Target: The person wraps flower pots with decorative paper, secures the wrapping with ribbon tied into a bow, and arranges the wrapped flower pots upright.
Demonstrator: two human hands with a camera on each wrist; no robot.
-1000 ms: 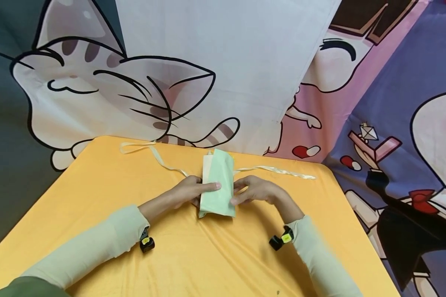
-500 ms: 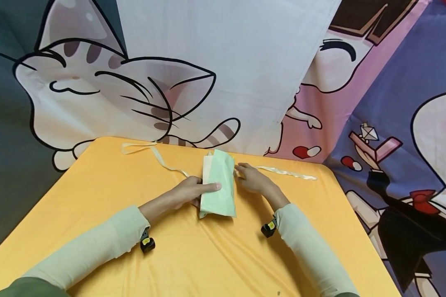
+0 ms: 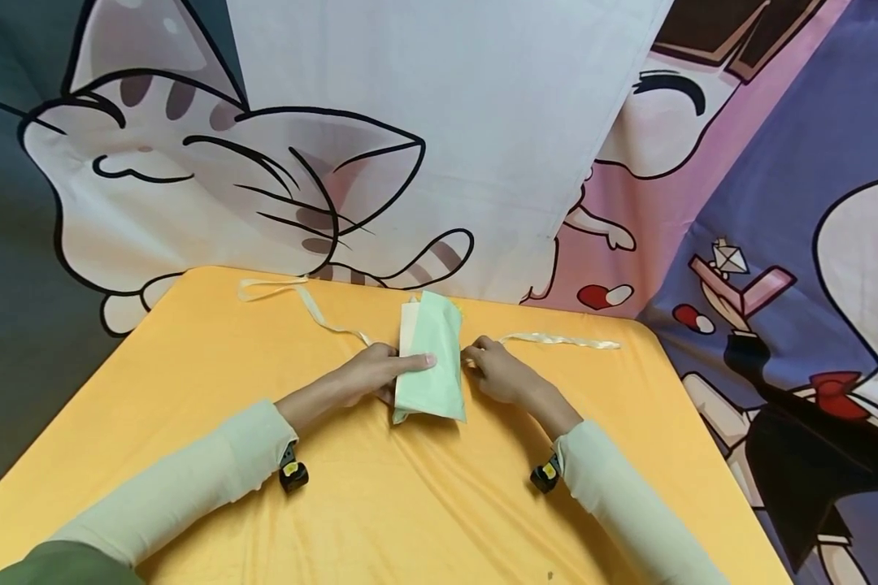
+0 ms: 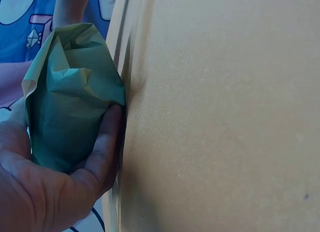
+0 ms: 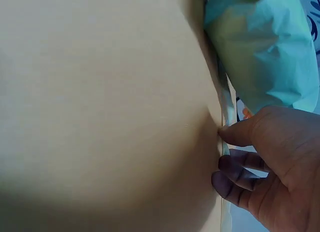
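A mint-green paper-wrapped package (image 3: 439,382), creased at its folded end, lies across a pale ribbon at the middle of the table. A cream-coloured strip (image 3: 409,325) shows along its left side. My left hand (image 3: 369,372) grips the package from the left, thumb over the front and fingers behind; the left wrist view shows the crumpled paper (image 4: 75,101) in that palm. At the package's right side, my right hand (image 3: 501,372) pinches the ribbon (image 5: 229,109) between thumb and fingertips. Part of the ribbon is hidden behind the package.
A yellow cloth (image 3: 380,504) covers the table. The ribbon's left end (image 3: 271,286) loops near the back edge, and its right tail (image 3: 563,339) stretches to the right. Printed cartoon curtains (image 3: 483,146) hang right behind the table and along its right side.
My right hand has left the package's right edge, reached up to the ribbon, and drawn slightly back with its fingers closed on it. The left hand keeps its hold on the package.
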